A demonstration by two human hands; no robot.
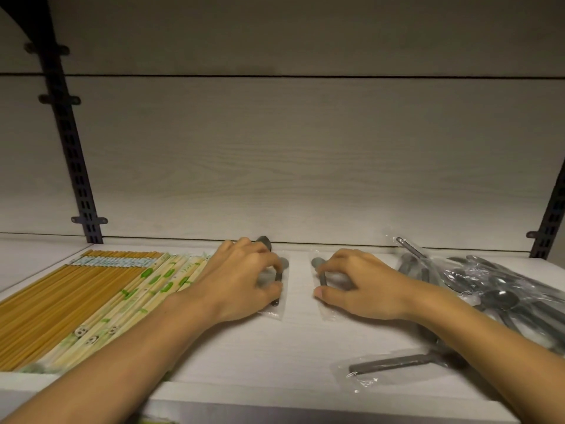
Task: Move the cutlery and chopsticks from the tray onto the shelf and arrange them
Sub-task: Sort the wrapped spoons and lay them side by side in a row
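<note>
Both hands are on wrapped grey spoons mid-shelf, near the back edge. Left hand (244,276) pinches a spoon (279,281), right hand (360,286) pinches another spoon (321,275). Long axes run front-to-back, parallel w/ the chopsticks (91,301) on the left. Spoon pile (489,289) is nearer the right hand, imo that one feeds next.

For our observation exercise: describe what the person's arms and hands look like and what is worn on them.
Both forearms are bare to the frame's edge: no sleeves, gloves, watch or bracelets visible. The left hand and right hand show no rings. Fingernails look short and unpainted.
</note>
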